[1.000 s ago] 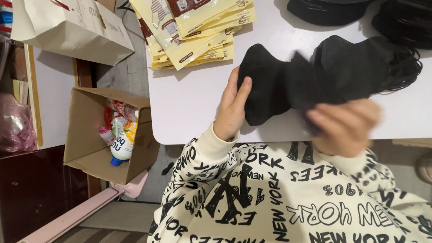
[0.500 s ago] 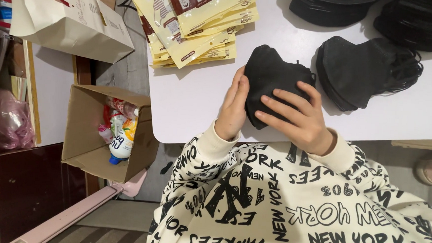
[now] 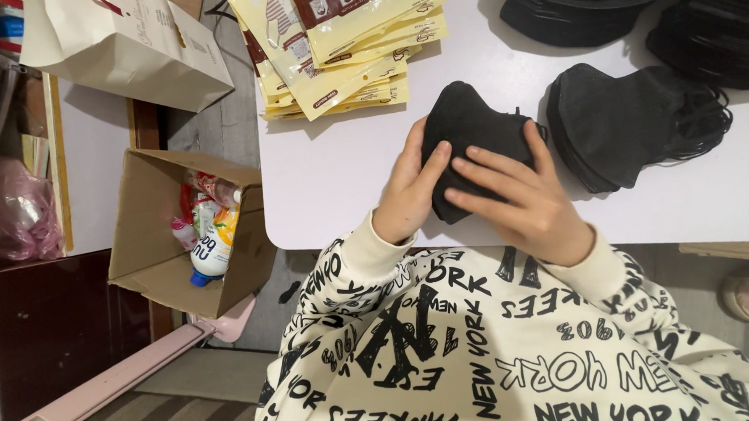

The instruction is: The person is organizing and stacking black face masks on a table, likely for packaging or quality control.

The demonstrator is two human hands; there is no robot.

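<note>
A small stack of black face masks (image 3: 471,126) lies near the front edge of the white table (image 3: 333,192). My left hand (image 3: 409,187) cups its left side, thumb laid on top. My right hand (image 3: 522,200) rests flat on it, fingers spread and pressing down. To the right lies a larger pile of black masks (image 3: 631,121) with thin ear loops sticking out.
A stack of yellow printed pouches (image 3: 340,45) lies at the table's back left. More black mask piles (image 3: 568,13) sit along the far edge. On the floor to the left stand an open cardboard box (image 3: 161,268) with bottles and a white paper bag (image 3: 113,35).
My right hand carried masks from the larger pile over to the small stack, which was pulled clear of it. Both hands now press that stack on the table.
</note>
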